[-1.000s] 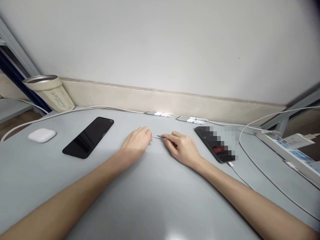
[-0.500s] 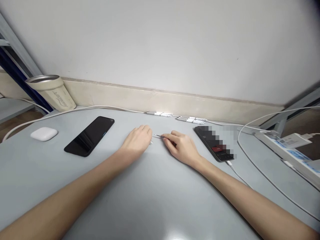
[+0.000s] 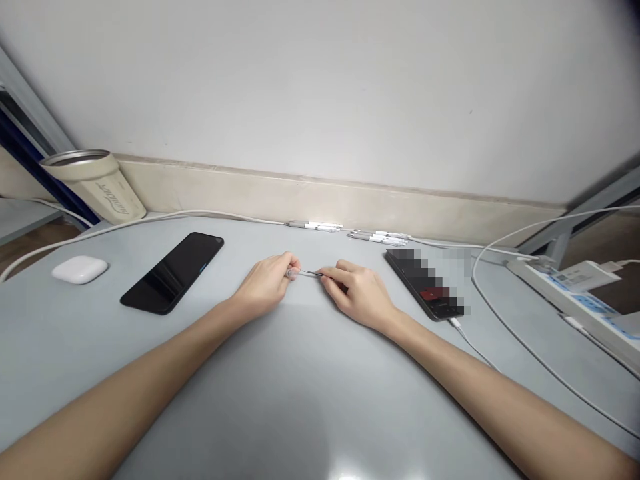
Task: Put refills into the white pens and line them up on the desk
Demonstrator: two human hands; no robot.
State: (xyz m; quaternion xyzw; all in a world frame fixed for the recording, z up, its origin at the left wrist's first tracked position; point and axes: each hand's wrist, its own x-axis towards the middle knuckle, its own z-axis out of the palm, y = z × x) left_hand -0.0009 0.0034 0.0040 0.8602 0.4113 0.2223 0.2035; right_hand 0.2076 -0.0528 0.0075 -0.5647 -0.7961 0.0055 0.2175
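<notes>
My left hand (image 3: 267,283) and my right hand (image 3: 360,293) rest close together on the grey table (image 3: 300,387). Both pinch a thin silvery pen-like piece (image 3: 306,273) that bridges the gap between their fingertips. My left thumb and fingers close on its left end, where a small grey tip shows. My right fingers hold its right end. What exactly the thin piece is I cannot make out.
A black phone (image 3: 173,272) lies left of my hands, a white earbud case (image 3: 80,269) further left, a beige tumbler (image 3: 93,183) at the back left. Several white-and-silver pens (image 3: 380,236) lie by the wall. A second phone (image 3: 425,283) on a cable and a power strip (image 3: 575,303) lie right.
My left hand has lifted its fingers and closed them on the left end of the thin piece held by my right hand. Before, the left hand lay flat beside it.
</notes>
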